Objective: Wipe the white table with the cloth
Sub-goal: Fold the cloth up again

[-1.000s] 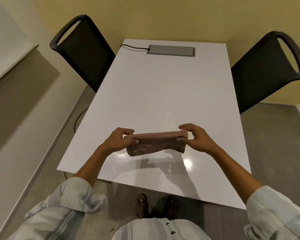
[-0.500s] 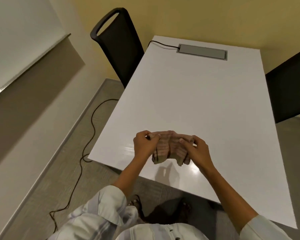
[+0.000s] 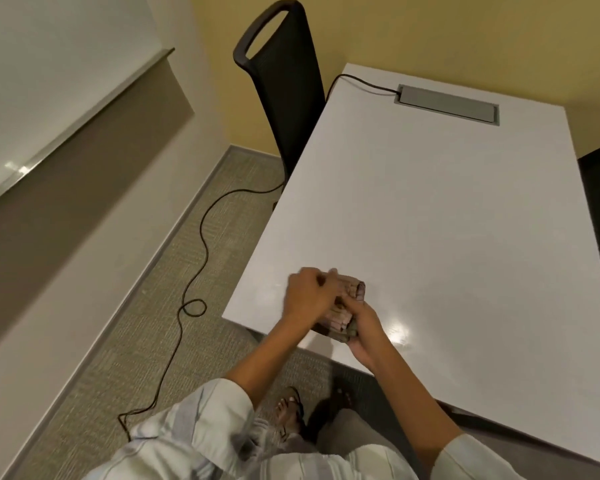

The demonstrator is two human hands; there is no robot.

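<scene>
At the near left corner of the long, glossy white table (image 3: 430, 220), a person stands with both hands bunched around a folded, pinkish-brown ribbed cloth (image 3: 347, 306). The left hand (image 3: 309, 296) is curled over the top of the bundle, fingers closed down on it, though motion blur hides exactly how they sit. The right hand (image 3: 364, 327) cups it from underneath and the near side, fingers wrapped around the lower folds. The cloth sits between the two palms just above the tabletop; whether it touches the surface I cannot tell.

It looks to me like the pad is being squared up before the first stroke, with no wiping begun. To do this well, I would flatten the bundle into a firm, even pad with a broad face downwards, then hand it to one palm so the fingers spread over it. Starting at this corner makes sense: long overlapping passes along the table's length, working away from the body.

At the far end a grey rectangular power panel (image 3: 447, 103) sits flush in the top, with a black cable (image 3: 201, 244) trailing off the edge to the carpet beside a black mesh-backed chair (image 3: 284, 84). The strokes should ease off there so the cloth does not snag the lead.
</scene>
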